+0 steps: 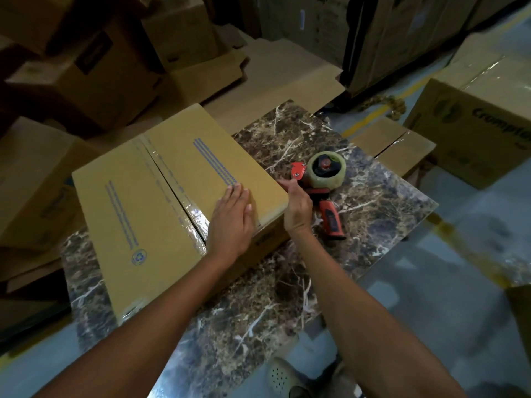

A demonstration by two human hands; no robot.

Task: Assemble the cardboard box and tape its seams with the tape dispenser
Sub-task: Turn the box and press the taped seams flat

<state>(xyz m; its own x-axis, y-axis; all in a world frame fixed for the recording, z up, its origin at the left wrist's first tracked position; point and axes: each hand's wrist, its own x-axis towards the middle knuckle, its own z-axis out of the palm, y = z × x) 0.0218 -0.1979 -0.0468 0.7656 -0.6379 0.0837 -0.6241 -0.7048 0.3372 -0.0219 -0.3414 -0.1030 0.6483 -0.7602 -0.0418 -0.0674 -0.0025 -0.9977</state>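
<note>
A closed cardboard box (138, 214) with blue printed lines lies on a dark marble table (373, 202). Clear tape runs along its centre seam. My left hand (232, 219) rests flat, fingers together, on the box top near its right corner. My right hand (297, 208) is at the box's right corner, with its fingers curled against the edge. The red and black tape dispenser (323, 179) with a clear tape roll lies on the table just right of that hand, and neither hand holds it.
Stacked cardboard boxes (94, 67) and flattened cardboard (287, 76) fill the back and left. A taped box (399, 145) and a large printed box (477, 124) stand on the floor to the right. A shoe (280, 377) shows under the table's near edge.
</note>
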